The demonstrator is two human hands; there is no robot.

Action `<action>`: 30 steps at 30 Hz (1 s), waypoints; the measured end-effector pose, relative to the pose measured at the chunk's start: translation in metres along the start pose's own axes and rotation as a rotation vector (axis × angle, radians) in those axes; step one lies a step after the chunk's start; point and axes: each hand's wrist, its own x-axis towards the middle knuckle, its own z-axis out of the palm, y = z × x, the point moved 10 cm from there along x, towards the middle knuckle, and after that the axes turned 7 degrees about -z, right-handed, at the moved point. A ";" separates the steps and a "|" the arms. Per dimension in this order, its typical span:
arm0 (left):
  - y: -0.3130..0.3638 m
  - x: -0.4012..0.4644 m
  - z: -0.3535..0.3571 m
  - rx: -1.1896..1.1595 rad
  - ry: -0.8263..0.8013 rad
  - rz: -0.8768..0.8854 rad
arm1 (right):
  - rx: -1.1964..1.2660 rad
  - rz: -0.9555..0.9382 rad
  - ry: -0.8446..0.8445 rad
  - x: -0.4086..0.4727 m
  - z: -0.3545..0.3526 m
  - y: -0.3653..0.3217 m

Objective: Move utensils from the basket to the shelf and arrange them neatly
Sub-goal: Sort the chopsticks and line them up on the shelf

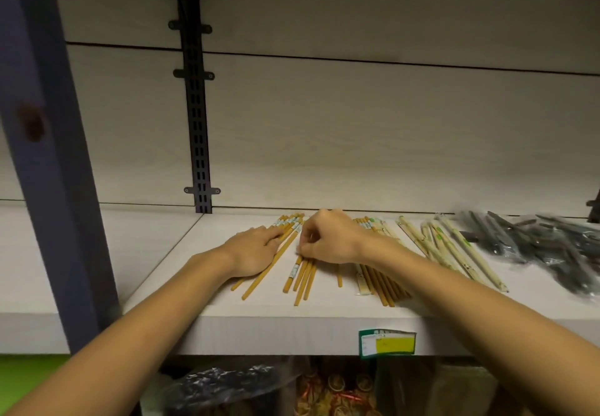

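Left arm: your bare forearm reaches forward from the lower left.
Left hand (251,251): palm down, fingers straight and lying flat.
Right arm: your forearm comes in from the lower right, angled toward the left.
Right hand (328,237): knuckles up, fingers curled under, fingertips pinching.

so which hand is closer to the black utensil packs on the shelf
Right. The right hand pinches brown chopsticks mid-shelf, nearer the black utensil packs at far right; the left hand lies further left.
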 end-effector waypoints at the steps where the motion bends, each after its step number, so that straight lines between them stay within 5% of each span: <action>1: -0.002 -0.002 -0.001 0.000 0.017 -0.014 | 0.007 0.015 0.012 0.000 0.000 0.000; 14: -0.023 -0.005 -0.018 -0.131 0.114 -0.048 | 0.057 0.154 -0.093 -0.002 0.017 -0.008; 30: -0.009 -0.008 -0.013 -0.175 0.069 0.034 | 0.141 0.124 0.111 -0.008 0.005 -0.004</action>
